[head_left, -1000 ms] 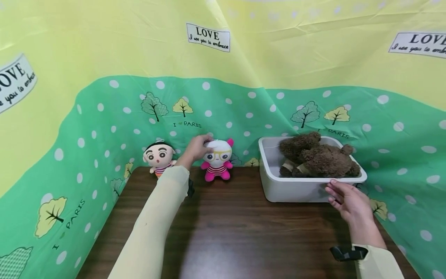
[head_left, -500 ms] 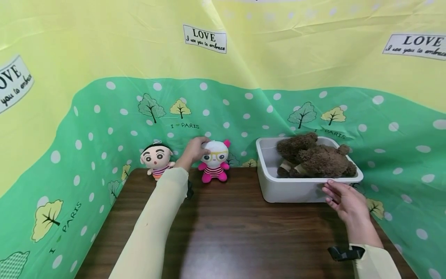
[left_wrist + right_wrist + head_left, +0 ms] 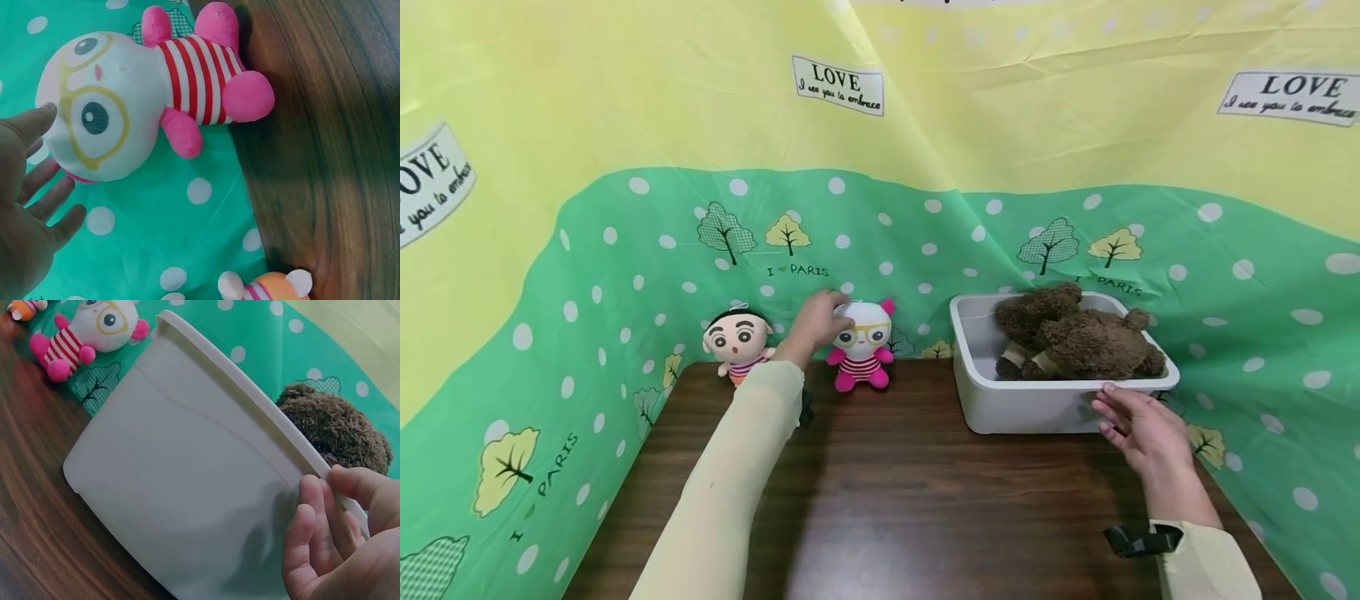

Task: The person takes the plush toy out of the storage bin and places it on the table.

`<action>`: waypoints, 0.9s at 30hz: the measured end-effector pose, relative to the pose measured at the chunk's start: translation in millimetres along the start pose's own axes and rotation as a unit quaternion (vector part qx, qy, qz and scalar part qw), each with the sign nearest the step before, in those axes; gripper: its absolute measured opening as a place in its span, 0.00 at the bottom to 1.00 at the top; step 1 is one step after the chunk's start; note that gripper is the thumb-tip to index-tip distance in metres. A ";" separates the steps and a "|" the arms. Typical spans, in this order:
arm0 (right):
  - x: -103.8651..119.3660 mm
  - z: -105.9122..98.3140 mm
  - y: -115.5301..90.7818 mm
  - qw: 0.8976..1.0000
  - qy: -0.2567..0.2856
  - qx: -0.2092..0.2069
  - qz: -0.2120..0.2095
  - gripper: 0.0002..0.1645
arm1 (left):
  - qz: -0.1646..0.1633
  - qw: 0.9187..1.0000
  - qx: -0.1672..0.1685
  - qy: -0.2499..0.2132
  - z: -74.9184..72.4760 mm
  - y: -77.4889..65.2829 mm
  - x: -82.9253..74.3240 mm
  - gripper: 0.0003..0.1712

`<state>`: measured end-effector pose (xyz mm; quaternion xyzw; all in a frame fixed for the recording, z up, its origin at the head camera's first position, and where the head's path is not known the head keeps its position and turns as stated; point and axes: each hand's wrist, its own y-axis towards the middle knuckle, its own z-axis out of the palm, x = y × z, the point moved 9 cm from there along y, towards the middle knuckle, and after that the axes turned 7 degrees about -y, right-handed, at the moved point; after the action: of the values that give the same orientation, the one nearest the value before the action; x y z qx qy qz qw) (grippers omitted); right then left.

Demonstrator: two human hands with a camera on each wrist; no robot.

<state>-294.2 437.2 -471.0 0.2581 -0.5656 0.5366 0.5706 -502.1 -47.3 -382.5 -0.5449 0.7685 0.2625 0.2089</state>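
Note:
In the head view, my left hand [image 3: 820, 323] is at the head of a pink and white plush doll [image 3: 862, 346] with yellow glasses and a striped shirt. Its thumb touches the front of the doll's head, and the index finger goes behind it; the other fingers are spread [image 3: 44, 194]. The doll sits upright against the cloth. On the right, my right hand [image 3: 1146, 429] pinches the front rim of a white plastic bin [image 3: 1037, 408], thumb on top and fingers beneath [image 3: 337, 531]. A brown teddy bear [image 3: 1097, 346] lies in the bin.
A black-haired plush boy doll [image 3: 737, 340] sits at the table's back left, partly behind the left forearm. The dark wooden table [image 3: 925, 508] extends toward me. Green and yellow printed cloth [image 3: 917, 233] hangs along the back and sides.
The camera view shifts slightly, so everything sits a little further left in the picture. Both hands keep their places at the doll and the bin rim.

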 end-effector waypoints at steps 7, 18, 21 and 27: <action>1.0 -2.2 2.6 1.000 -0.029 -0.004 -0.006 0.04 | 0.023 1.000 -0.017 0.001 -7.9 -6.5 -24.7 0.26; 3.7 -0.9 9.6 1.000 -0.026 -0.002 -0.008 0.06 | 0.111 0.993 0.037 0.002 9.4 0.0 -119.9 0.30; 3.1 -0.5 9.5 1.000 -0.026 -0.004 -0.003 0.05 | 0.130 0.990 0.055 0.003 20.6 2.7 -146.8 0.32; 2.3 0.4 6.2 1.000 -0.016 0.010 -0.007 0.02 | 0.159 0.983 0.095 -0.007 55.5 2.6 -197.6 0.31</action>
<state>-300.5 439.3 -470.8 0.2762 -0.5676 0.5336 0.5628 -439.5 132.2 -305.1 -0.3915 0.8653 0.2223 0.2203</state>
